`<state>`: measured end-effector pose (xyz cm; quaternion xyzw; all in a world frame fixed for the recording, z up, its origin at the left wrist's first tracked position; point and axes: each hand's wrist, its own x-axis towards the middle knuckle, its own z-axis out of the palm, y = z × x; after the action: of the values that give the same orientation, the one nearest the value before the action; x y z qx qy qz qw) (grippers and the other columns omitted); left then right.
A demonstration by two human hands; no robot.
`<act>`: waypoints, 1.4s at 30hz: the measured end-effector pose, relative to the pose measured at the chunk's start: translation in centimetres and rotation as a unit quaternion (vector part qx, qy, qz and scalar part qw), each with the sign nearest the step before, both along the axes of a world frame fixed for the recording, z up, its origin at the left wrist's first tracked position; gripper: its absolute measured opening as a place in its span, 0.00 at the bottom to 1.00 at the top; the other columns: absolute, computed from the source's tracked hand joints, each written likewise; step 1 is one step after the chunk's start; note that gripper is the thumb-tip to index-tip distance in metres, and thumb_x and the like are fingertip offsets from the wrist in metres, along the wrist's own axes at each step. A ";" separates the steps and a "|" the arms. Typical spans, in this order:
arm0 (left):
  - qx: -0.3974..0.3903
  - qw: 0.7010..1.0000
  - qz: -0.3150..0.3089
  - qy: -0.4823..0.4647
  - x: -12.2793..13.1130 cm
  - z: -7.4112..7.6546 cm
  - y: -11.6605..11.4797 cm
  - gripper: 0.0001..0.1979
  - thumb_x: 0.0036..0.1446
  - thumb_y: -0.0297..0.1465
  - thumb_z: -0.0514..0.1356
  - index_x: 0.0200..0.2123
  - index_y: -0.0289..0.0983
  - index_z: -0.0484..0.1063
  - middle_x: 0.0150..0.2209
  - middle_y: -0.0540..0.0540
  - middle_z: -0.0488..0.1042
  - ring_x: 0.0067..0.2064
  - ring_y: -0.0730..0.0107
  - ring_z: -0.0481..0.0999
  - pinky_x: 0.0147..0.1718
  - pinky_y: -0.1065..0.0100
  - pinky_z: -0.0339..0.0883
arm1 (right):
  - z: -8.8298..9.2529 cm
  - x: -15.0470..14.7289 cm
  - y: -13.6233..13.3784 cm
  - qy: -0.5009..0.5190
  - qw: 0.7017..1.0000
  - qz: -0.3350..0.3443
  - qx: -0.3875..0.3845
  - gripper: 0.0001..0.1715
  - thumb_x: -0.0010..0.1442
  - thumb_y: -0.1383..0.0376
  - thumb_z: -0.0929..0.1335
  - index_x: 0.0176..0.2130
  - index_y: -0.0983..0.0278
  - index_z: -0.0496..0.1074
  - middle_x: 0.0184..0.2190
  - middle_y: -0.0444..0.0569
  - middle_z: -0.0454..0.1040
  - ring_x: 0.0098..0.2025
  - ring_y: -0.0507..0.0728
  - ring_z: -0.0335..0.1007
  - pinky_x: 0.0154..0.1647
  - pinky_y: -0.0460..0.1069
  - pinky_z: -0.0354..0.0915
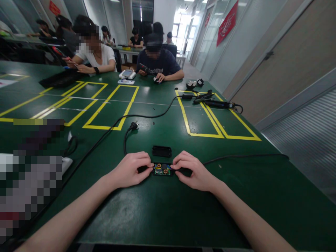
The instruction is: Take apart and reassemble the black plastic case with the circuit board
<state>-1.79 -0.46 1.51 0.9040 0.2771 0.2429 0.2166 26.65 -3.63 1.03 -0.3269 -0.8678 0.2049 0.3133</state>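
Observation:
A small black case with a green circuit board (162, 169) and two copper coils lies on the green table (126, 213). My left hand (135, 169) pinches its left end, thumb and fingers close together at the edge. At the right end, my right hand (193, 171) is closed in the same way, where a black cable meets the case. Just beyond the board rests an open black cover (162, 151), its hollow side up. A black plug (133, 126) lies farther off to the left, its cord running down behind my left hand.
A long black cable (141, 116) crosses the table. Black tools (215, 103) lie at the back right among yellow tape outlines. Two people sit across the table, handling objects. A blurred, pixelated area covers the left edge.

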 end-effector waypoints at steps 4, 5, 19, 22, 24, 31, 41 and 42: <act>0.027 0.999 -0.016 0.022 0.2 0.5 -0.1 0.09 0.68 0.31 0.58 0.34 0.37 0.76 0.34 0.45 0.76 0.37 0.66 0.75 0.36 0.67 0.68 | 0.0 0.3 0.0 -0.038 0.999 0.005 0.008 0.02 0.63 0.67 0.72 0.39 0.61 0.75 0.41 0.52 0.78 0.43 0.59 0.71 0.44 0.56 0.68; 0.036 0.999 -0.020 0.030 0.3 0.6 -0.2 0.09 0.67 0.32 0.59 0.35 0.37 0.75 0.35 0.45 0.76 0.38 0.65 0.75 0.37 0.66 0.68 | 0.0 0.3 0.0 -0.051 0.999 0.003 0.015 0.02 0.64 0.66 0.73 0.38 0.62 0.74 0.41 0.52 0.78 0.43 0.59 0.71 0.43 0.56 0.68; 0.105 0.992 0.064 0.039 -0.2 -0.5 -0.1 0.26 0.60 0.45 0.68 0.56 0.38 0.75 0.55 0.36 0.76 0.54 0.50 0.75 0.53 0.49 0.71 | -1.0 -0.2 0.0 -0.092 0.983 -0.118 0.108 0.20 0.69 0.60 0.67 0.58 0.62 0.75 0.51 0.59 0.76 0.48 0.62 0.73 0.47 0.58 0.71; 0.096 0.989 0.076 0.082 -0.2 -1.0 0.2 0.40 0.54 0.49 0.72 0.66 0.41 0.69 0.69 0.32 0.64 0.66 0.37 0.66 0.60 0.38 0.65 | -1.1 -0.3 0.1 -0.147 0.976 -0.138 0.078 0.25 0.70 0.59 0.68 0.63 0.62 0.72 0.58 0.61 0.73 0.54 0.66 0.71 0.54 0.63 0.69; 0.084 0.990 0.071 0.091 0.0 -1.3 0.2 0.39 0.54 0.48 0.72 0.65 0.41 0.70 0.70 0.33 0.63 0.66 0.37 0.65 0.62 0.36 0.64 | -1.1 -0.4 0.2 -0.154 0.978 -0.133 0.057 0.24 0.70 0.60 0.68 0.62 0.61 0.73 0.60 0.61 0.73 0.59 0.67 0.68 0.58 0.66 0.66; 0.056 0.997 0.029 0.042 0.4 -1.1 -0.1 0.23 0.55 0.34 0.73 0.54 0.42 0.79 0.64 0.38 0.72 0.63 0.48 0.71 0.62 0.44 0.68 | -1.1 -0.6 0.4 -0.029 0.992 -0.116 -0.040 0.10 0.70 0.65 0.68 0.46 0.59 0.80 0.55 0.55 0.79 0.55 0.62 0.74 0.57 0.62 0.70; 0.048 0.998 0.031 0.023 0.1 -1.1 -0.3 0.22 0.56 0.31 0.71 0.55 0.42 0.77 0.68 0.37 0.68 0.63 0.48 0.73 0.61 0.45 0.68 | -1.3 -1.8 0.5 0.216 0.941 -0.127 -0.228 0.15 0.58 0.67 0.73 0.46 0.61 0.74 0.45 0.50 0.78 0.38 0.54 0.77 0.42 0.51 0.76; 0.044 0.998 0.032 0.022 0.1 -1.0 -0.3 0.24 0.55 0.31 0.71 0.56 0.43 0.76 0.67 0.37 0.68 0.63 0.48 0.73 0.62 0.45 0.68 | -1.2 -1.8 0.4 0.212 0.941 -0.129 -0.231 0.17 0.58 0.67 0.73 0.48 0.61 0.74 0.44 0.49 0.79 0.38 0.54 0.77 0.42 0.51 0.76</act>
<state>-1.72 -0.72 0.48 0.9084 0.2997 0.2420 0.1626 24.85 -3.19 -0.20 -0.4486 -0.6600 0.4223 0.4299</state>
